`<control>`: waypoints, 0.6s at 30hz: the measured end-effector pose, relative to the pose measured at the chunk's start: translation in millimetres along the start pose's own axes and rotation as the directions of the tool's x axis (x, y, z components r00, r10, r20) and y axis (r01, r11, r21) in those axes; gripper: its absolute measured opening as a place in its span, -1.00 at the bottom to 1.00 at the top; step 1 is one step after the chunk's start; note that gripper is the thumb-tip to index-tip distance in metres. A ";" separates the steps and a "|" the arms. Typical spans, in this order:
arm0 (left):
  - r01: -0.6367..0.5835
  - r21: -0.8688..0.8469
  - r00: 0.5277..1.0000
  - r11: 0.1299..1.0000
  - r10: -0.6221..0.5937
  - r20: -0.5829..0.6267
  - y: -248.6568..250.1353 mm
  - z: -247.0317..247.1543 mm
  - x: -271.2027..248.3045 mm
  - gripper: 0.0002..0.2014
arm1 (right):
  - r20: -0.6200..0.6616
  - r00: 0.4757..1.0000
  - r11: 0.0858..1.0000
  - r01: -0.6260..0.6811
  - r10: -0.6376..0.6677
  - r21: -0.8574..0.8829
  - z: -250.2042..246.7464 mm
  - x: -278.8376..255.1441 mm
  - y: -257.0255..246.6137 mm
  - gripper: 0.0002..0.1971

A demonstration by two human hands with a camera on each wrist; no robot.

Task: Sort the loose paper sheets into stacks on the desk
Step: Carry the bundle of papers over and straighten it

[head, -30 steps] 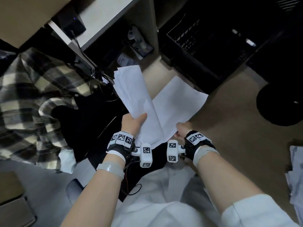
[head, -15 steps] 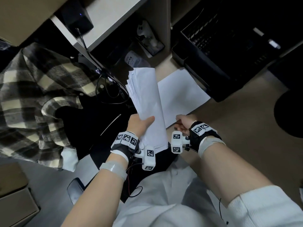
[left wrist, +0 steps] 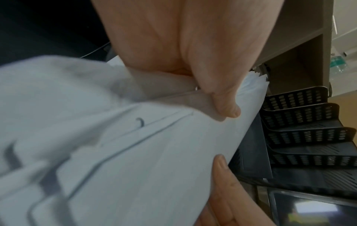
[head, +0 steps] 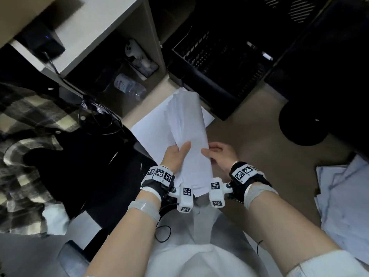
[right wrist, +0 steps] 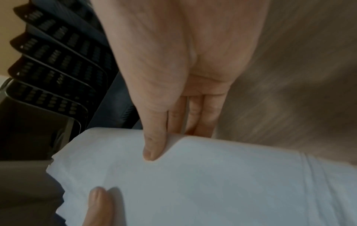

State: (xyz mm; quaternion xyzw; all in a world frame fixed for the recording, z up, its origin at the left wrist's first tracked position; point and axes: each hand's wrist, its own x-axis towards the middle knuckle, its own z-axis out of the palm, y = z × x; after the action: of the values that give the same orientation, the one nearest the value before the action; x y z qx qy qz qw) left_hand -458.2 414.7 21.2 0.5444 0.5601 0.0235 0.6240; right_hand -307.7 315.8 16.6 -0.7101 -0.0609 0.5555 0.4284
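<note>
A bundle of white paper sheets (head: 187, 132), bowed lengthwise, is held up over the desk edge. My left hand (head: 178, 153) grips its lower left side, thumb (left wrist: 226, 107) on top and fingers hidden beneath. My right hand (head: 209, 154) pinches the bundle's right edge (right wrist: 193, 168), its thumb (right wrist: 154, 146) on top and its fingers tucked under. A single white sheet (head: 151, 126) lies flat on the desk beneath the bundle. More loose sheets (head: 343, 196) lie in a messy pile at the right.
A black stacked letter tray (head: 215, 76) stands just behind the papers. A dark round object (head: 309, 124) sits at the right on the brown desk (head: 259, 148). Left of the desk hang a plaid shirt (head: 30, 136) and cables; a water bottle (head: 127, 86) lies in the cubby.
My right hand has let go of the single sheet, which now lies on the desk, and has moved left onto the bundle. My left hand swung the bundle right, over that sheet.
</note>
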 end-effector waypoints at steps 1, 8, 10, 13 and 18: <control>0.004 -0.019 1.000 1.000 -0.003 0.024 -0.8 5.0 -3.1 -0.65 | -0.004 1.000 1.000 -0.005 0.005 0.020 -6.3 -2.1 4.2 -0.75; -0.032 -0.010 0.997 0.999 0.033 0.063 -8.2 32.1 -23.8 -0.30 | -0.008 0.997 0.970 -0.068 0.072 0.235 -38.5 -17.4 38.8 -0.82; -0.059 0.024 0.997 0.998 0.058 0.047 -2.4 40.0 -32.9 -0.44 | -0.026 0.999 0.972 -0.037 0.045 0.234 -45.1 -22.4 45.8 -0.82; -0.074 0.111 0.997 0.991 0.072 0.018 -2.4 52.9 -41.8 -0.61 | -0.029 0.999 0.987 0.047 -0.043 0.156 -53.6 -29.0 46.2 -0.70; 0.100 0.044 0.989 0.994 -0.104 0.106 -9.4 82.8 -43.7 -0.39 | 0.111 0.993 0.997 0.027 -0.034 0.068 -72.4 -44.6 48.8 -0.38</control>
State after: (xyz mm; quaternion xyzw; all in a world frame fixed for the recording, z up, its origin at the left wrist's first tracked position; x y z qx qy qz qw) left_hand -419.9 328.9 25.7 0.5277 0.5528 -0.0488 0.6431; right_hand -282.6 221.0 17.6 -0.6623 -0.0773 0.5895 0.4560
